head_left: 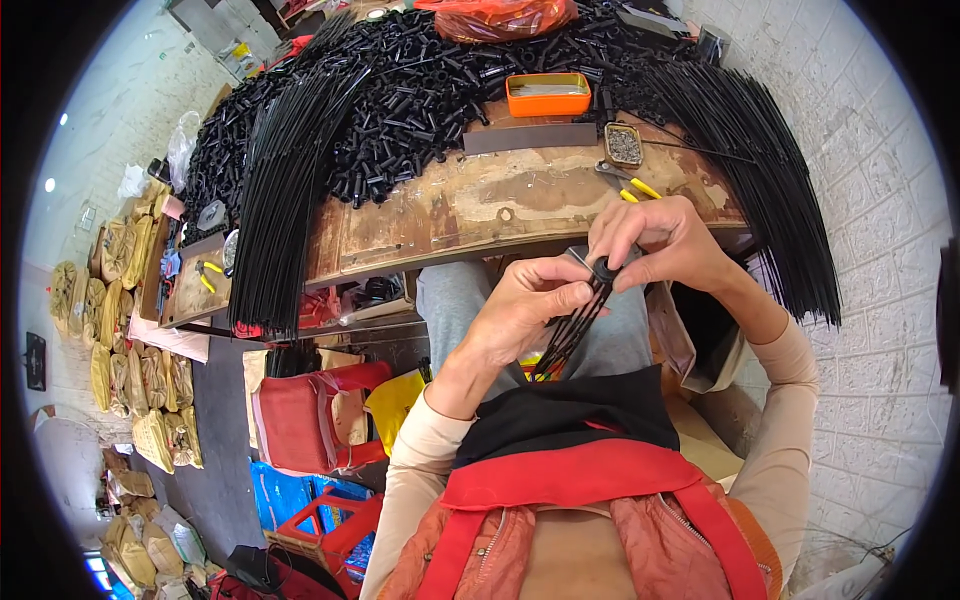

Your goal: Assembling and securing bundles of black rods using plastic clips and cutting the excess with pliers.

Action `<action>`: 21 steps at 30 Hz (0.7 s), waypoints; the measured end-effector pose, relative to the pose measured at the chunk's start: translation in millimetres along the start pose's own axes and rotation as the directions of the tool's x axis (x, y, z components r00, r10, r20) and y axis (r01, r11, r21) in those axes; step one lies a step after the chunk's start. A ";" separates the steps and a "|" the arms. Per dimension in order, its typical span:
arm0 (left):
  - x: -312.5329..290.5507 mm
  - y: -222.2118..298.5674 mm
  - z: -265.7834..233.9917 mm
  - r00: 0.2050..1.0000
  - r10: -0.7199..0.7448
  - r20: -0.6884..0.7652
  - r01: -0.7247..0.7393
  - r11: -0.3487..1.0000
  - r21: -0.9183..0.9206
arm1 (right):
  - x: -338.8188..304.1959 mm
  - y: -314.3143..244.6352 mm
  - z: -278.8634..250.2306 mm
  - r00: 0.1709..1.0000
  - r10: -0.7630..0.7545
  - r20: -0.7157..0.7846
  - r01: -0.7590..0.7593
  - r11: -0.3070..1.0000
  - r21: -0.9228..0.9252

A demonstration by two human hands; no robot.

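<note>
A bundle of thin black ribs [570,335] runs down from a round black hub [604,268], like part of an umbrella frame. My left hand [520,305] is closed round the ribs just below the hub, thumb on top. My right hand [665,240] pinches at the hub's far edge with thumb and fingers; anything small between those fingertips is hidden. Both hands meet above my lap, in front of the table's near edge. On the table beyond my right hand lie yellow-handled pliers [630,182].
Black plastic tubes [400,120] are heaped across the wooden table [420,225]. Long black rods overhang its edge at left [285,200] and right [770,170]. An orange box [548,105], a grey metal bar [530,138] and a small tray of metal bits [623,146] stand behind. A red chair [300,420] is at left.
</note>
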State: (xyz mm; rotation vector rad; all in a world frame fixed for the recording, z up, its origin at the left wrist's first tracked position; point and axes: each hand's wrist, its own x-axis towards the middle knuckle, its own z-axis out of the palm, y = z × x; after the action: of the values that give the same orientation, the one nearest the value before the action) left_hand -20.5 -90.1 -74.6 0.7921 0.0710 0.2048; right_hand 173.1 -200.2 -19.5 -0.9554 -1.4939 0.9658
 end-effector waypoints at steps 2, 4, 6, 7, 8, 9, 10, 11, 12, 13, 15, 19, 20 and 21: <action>0.9 -0.6 -1.8 1.000 0.003 0.002 -0.003 1.000 -0.025 | -0.7 3.7 0.8 1.000 -0.010 0.004 0.010 1.000 0.016; -0.9 -1.9 2.1 0.971 0.164 -0.176 -0.124 0.967 0.221 | 0.1 4.9 5.1 1.000 -0.023 0.011 0.023 0.999 0.033; -6.0 -9.3 16.8 0.787 0.538 -0.302 -0.183 0.671 0.718 | 3.7 2.3 19.4 0.912 0.265 -0.314 -0.238 0.963 0.124; -8.3 -10.4 18.5 0.784 0.542 -0.303 -0.182 0.667 0.723 | 6.9 1.0 28.7 0.914 0.262 -0.309 -0.233 0.964 0.126; -10.4 -9.0 18.6 0.752 0.609 -0.252 -0.199 0.575 0.794 | 11.8 -1.1 40.5 0.937 0.099 -0.336 -0.128 0.990 -0.066; -13.8 -5.7 21.2 0.715 0.670 -0.199 -0.204 0.473 0.857 | 15.2 -1.7 52.5 0.943 -0.067 -0.327 -0.018 0.968 -0.251; -17.8 3.7 22.0 0.731 0.635 -0.248 -0.204 0.550 0.810 | 18.4 3.4 62.7 0.912 -0.099 -0.399 0.026 0.982 -0.185; -17.6 11.2 17.7 0.722 0.644 -0.252 -0.199 0.542 0.816 | 23.8 5.6 66.8 0.916 -0.105 -0.388 0.037 0.983 -0.178; -16.6 19.3 13.0 0.732 0.642 -0.229 -0.287 0.595 0.751 | 29.2 7.0 70.3 0.892 -0.060 -0.449 0.104 0.992 0.073; -18.4 27.0 8.9 0.739 0.642 -0.204 -0.370 0.639 0.674 | 33.7 8.8 73.6 0.871 0.002 -0.492 0.177 0.932 0.316; -21.6 39.5 7.6 0.751 0.634 -0.183 -0.371 0.635 0.678 | 27.3 45.5 69.3 0.861 0.069 -0.503 0.090 0.954 0.285; -22.9 40.8 0.4 0.696 0.688 -0.203 -0.348 0.572 0.743 | 26.9 81.4 78.8 0.926 0.196 -0.323 -0.156 0.977 0.144; -25.7 39.5 0.0 0.690 0.682 -0.243 -0.326 0.593 0.736 | 28.7 83.1 82.0 0.922 0.189 -0.336 -0.139 0.976 0.168; -27.5 38.3 -1.5 0.683 0.674 -0.283 -0.305 0.615 0.727 | 29.2 82.8 83.6 0.923 0.189 -0.336 -0.138 0.976 0.169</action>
State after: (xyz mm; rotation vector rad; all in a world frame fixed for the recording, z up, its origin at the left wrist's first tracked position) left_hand -53.5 -68.7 -48.7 1.4191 0.4749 1.0189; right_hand 92.9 -150.7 -95.7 -1.0963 -1.0448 0.9494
